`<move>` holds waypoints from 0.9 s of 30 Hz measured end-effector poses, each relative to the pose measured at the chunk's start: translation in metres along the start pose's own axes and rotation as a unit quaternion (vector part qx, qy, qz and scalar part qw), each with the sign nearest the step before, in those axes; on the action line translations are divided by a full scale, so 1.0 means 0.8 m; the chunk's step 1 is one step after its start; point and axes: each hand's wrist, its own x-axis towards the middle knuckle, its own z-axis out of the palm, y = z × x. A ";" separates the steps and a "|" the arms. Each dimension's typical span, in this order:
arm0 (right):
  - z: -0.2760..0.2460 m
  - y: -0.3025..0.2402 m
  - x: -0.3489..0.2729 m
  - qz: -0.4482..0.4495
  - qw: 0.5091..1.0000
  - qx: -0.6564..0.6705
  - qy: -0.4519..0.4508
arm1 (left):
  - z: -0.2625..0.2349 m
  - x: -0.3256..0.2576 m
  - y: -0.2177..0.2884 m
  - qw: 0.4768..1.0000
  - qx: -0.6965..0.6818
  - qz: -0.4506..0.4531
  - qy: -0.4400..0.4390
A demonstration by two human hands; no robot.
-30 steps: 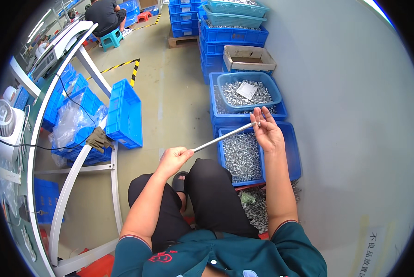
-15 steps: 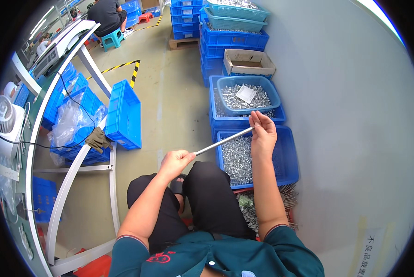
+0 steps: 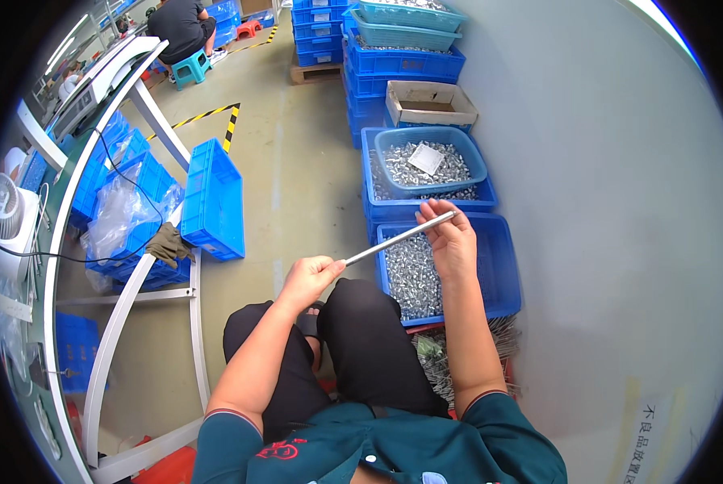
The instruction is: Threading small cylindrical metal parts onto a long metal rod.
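Note:
A thin silvery metal rod slants up to the right in front of my knees. Its near end is pinched between the thumb and fingers of my left hand. At the far end, my right hand has its fingers loosely curled at the rod, whose tip pokes out just beyond them. Beneath my right hand is a blue bin with many small silvery metal pieces heaped in its left part. My right wrist and forearm hide some of the bin.
Beyond the bin, a light blue basket holds more metal pieces and a white card. An open carton and stacked crates stand farther back. Left are a blue crate and white-framed bench. Thin rods lie beside my right thigh.
The rod has slid relative to my right hand, so its far tip now shows past the fingers. My right hand has moved slightly left and down; my left hand keeps its pinch.

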 end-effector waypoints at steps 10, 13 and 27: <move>-0.064 -0.012 -0.026 0.020 0.995 -0.007 0.100 | 0.033 0.015 0.022 0.995 0.070 -0.054 -0.039; -0.084 -0.014 -0.028 0.000 0.988 -0.076 0.134 | 0.046 0.026 0.024 0.991 0.087 -0.073 -0.066; -0.105 0.022 -0.098 -0.183 0.776 -0.602 0.034 | 0.151 0.099 0.091 0.915 0.355 -0.011 -0.194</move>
